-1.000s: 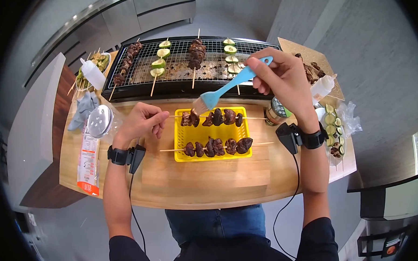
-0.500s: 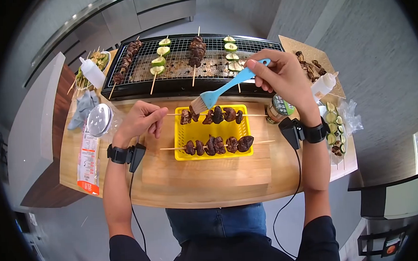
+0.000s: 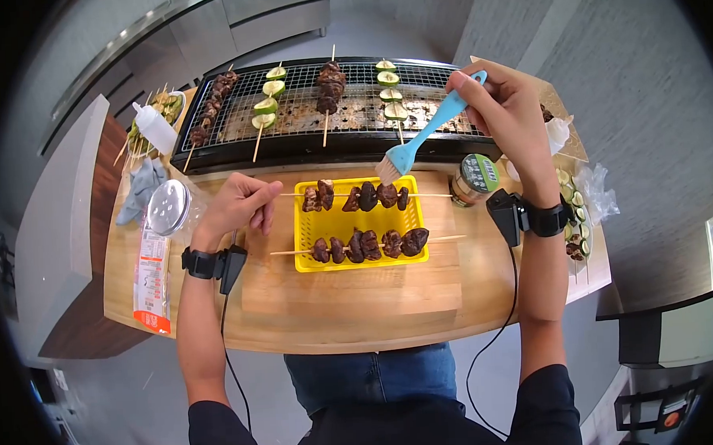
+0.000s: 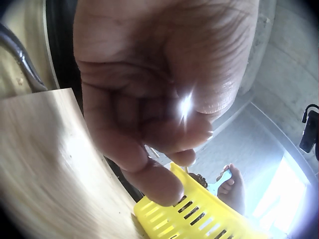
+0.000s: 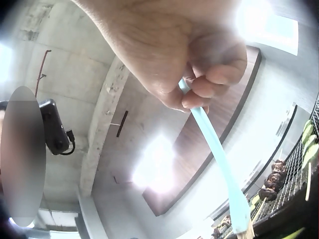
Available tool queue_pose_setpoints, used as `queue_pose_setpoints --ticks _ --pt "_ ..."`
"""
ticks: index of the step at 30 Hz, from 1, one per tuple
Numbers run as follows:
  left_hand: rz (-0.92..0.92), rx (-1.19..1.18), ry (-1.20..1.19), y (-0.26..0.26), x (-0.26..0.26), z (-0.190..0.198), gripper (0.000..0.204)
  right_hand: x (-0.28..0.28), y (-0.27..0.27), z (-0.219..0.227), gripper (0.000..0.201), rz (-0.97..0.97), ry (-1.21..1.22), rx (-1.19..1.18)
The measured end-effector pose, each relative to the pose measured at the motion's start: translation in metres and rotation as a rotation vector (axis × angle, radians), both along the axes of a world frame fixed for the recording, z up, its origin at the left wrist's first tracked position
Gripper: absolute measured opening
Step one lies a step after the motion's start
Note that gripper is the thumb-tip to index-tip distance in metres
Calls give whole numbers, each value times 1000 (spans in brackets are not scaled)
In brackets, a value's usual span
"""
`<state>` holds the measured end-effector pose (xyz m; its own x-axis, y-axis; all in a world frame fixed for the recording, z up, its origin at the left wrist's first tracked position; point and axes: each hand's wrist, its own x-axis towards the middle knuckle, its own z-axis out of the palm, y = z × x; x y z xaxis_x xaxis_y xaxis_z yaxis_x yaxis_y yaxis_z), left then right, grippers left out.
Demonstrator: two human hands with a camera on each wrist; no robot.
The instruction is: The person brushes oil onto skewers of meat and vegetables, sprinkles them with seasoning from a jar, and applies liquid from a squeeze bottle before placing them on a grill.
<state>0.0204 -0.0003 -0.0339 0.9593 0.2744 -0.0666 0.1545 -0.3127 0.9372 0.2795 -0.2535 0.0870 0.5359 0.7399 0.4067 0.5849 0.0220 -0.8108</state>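
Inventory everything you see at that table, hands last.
Brush: 1, blue, near basket
Basket: 1, yellow, middle
Basket skewers: 2, brown, across it
Grill: 1, black, far side
Grill skewers: 4, two brown, two green, on grill
Jar: 1, green label, right of basket
Bottles: 2, white, by grill ends
Shaker: 1, clear and silver, left
Cloth: 1, grey, left
Packet: 1, white and orange, left
Bag: 1, clear, right
Side skewers: several, mostly green, both ends
Left grip: 1, pinching far basket skewer
Right grip: 1, holding brush
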Motion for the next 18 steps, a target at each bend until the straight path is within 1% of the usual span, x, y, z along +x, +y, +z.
queue_pose_setpoints --ticks 1,3,7,10,12,16,18 --pt "-2 7 7 0 0 0 51 -1 0 0 26 -3 -1 2" --pt "-5 14 15 0 0 -1 51 -3 1 0 26 46 72 -8" --pt "14 5 16 -3 0 2 50 -5 4 -5 28 88 74 -12" --pt "32 -9 20 -3 0 1 50 -1 5 -9 28 91 16 -12" --pt "33 -13 16 -2 0 0 50 1 3 -8 28 35 -44 -21" --pt "32 -13 18 -2 0 -1 49 7 0 -6 27 -11 -93 -30" --pt "31 -14 20 -1 0 -1 49 11 -2 -5 27 -87 -190 -62"
